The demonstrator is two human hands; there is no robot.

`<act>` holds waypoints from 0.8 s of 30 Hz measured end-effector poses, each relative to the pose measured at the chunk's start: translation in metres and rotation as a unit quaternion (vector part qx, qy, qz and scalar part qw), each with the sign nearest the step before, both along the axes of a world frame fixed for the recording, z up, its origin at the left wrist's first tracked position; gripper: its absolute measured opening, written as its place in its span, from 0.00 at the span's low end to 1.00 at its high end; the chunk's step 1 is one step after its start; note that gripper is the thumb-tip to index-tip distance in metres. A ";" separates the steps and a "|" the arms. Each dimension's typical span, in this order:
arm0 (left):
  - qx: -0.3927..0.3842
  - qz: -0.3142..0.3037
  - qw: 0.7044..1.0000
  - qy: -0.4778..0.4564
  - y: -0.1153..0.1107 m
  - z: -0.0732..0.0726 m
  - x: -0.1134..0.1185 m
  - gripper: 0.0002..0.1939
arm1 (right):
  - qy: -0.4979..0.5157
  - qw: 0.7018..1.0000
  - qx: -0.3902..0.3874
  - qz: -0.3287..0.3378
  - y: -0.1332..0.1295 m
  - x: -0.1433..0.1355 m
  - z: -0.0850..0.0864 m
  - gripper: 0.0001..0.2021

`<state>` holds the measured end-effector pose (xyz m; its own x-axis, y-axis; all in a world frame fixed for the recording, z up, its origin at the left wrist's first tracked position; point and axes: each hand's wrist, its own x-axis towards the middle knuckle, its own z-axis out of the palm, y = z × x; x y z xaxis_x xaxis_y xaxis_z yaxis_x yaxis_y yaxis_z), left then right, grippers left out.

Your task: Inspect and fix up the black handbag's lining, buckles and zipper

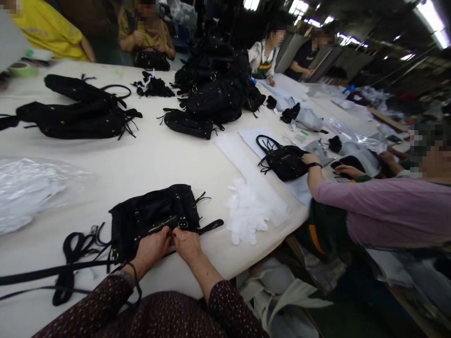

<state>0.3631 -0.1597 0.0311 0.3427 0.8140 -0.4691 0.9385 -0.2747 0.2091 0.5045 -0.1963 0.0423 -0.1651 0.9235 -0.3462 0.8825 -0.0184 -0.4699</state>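
Observation:
A black handbag (151,213) with gold-coloured zips and buckles lies on the pale table (123,169) in front of me. Both hands are side by side at its near edge, fingers bent and closed on the black material. My left hand (154,245) is just below the zip, with a thin black strap looped over the wrist. Close beside it, my right hand (186,242) grips by the gold buckle; its fingertips are partly hidden. Coiled black straps (72,263) lie to the left of the bag.
White pieces (246,211) lie right of my bag. Clear plastic (38,188) is at the left. Black bags (214,94) are piled at the back, with more (81,112) back left. A person in pink (387,206) handles another black bag (287,162); others stand around the table.

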 end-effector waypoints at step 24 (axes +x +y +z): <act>-0.048 0.038 0.970 -0.234 -0.002 0.008 -0.023 0.07 | 0.299 0.923 -0.070 -0.233 -0.055 0.049 -0.021 0.10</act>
<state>0.3404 -0.1619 0.0391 0.4770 0.8056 -0.3514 0.7509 -0.1658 0.6392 0.5540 -0.2518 0.0214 0.0390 0.8954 -0.4435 0.3477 -0.4282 -0.8341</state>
